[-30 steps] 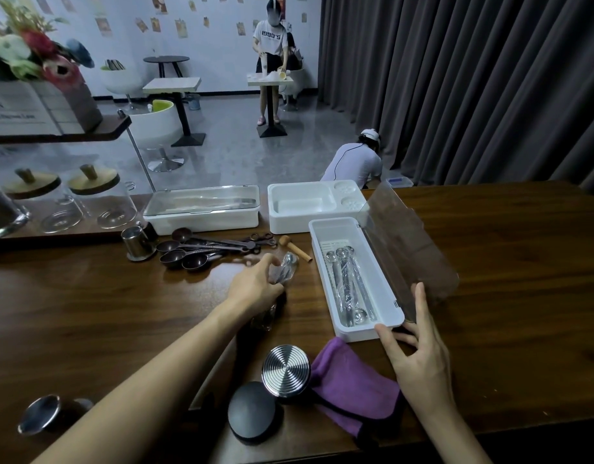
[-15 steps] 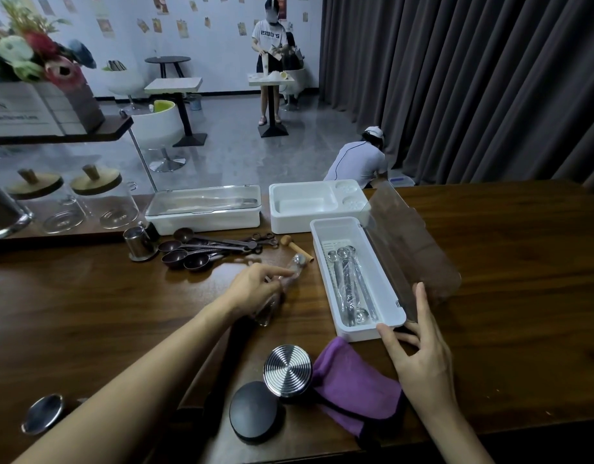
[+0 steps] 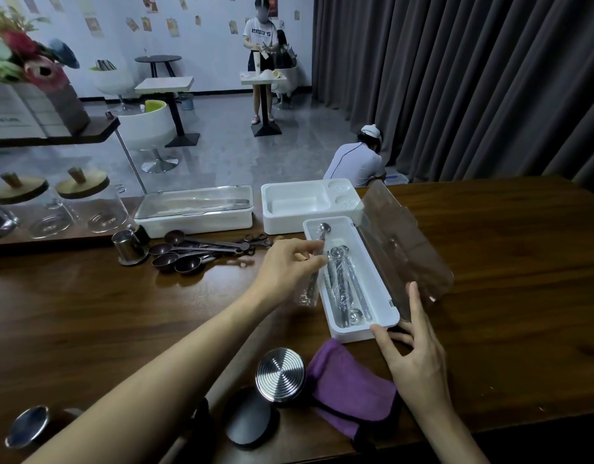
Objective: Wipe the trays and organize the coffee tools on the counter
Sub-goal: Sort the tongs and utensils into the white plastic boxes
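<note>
A long white tray (image 3: 382, 286) lies on the wooden counter with its clear lid (image 3: 402, 249) tilted up on the right. Inside lie plastic-wrapped metal spoons (image 3: 342, 286). My left hand (image 3: 288, 266) pinches another wrapped metal spoon (image 3: 317, 259) over the tray's left rim; its bowl is above the tray's far end and its handle hangs outside. My right hand (image 3: 412, 353) rests at the tray's near right corner, with the index finger up against the lid's edge. A purple cloth (image 3: 349, 390) lies crumpled just in front of the tray.
Behind stand a closed white tray (image 3: 195, 216) and an open white tray (image 3: 309, 205). Dark measuring spoons (image 3: 188, 252) and a small metal cup (image 3: 128, 247) lie left. A ridged steel tamper (image 3: 280, 375), a black disc (image 3: 248, 420) and glass jars (image 3: 88, 205) are nearby.
My left hand lifted the wrapped spoon from the counter and carried it right to the long tray's left rim. My right hand stayed at the tray's near corner.
</note>
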`<move>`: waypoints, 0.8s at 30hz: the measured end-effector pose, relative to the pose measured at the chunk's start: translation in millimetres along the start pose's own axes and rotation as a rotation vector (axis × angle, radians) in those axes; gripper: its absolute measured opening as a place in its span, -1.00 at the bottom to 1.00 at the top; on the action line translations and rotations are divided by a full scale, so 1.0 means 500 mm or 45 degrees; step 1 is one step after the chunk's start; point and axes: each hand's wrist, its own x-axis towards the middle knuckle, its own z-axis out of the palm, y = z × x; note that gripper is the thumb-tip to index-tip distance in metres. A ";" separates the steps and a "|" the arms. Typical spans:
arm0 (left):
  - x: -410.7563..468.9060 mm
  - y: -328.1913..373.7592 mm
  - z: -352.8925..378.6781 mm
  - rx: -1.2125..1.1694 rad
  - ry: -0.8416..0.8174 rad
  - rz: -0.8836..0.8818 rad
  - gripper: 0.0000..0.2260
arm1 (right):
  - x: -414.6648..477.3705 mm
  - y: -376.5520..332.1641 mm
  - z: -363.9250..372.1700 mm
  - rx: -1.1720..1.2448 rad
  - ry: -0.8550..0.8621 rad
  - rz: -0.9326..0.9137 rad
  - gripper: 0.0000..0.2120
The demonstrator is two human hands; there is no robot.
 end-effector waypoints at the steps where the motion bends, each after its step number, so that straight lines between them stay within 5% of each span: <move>1: 0.004 -0.001 0.014 0.039 -0.001 0.028 -0.65 | 0.000 0.001 0.000 0.001 0.005 -0.003 -0.13; 7: 0.022 -0.006 0.069 0.440 -0.113 0.153 -0.50 | 0.000 -0.001 0.001 0.011 0.012 0.023 -0.14; 17: 0.021 0.035 0.076 0.855 -0.338 0.054 -0.69 | 0.000 0.005 0.002 0.018 -0.003 0.030 -0.11; 24: 0.036 0.057 0.079 1.040 -0.481 -0.068 -0.63 | 0.000 0.007 0.002 0.013 -0.007 0.019 -0.12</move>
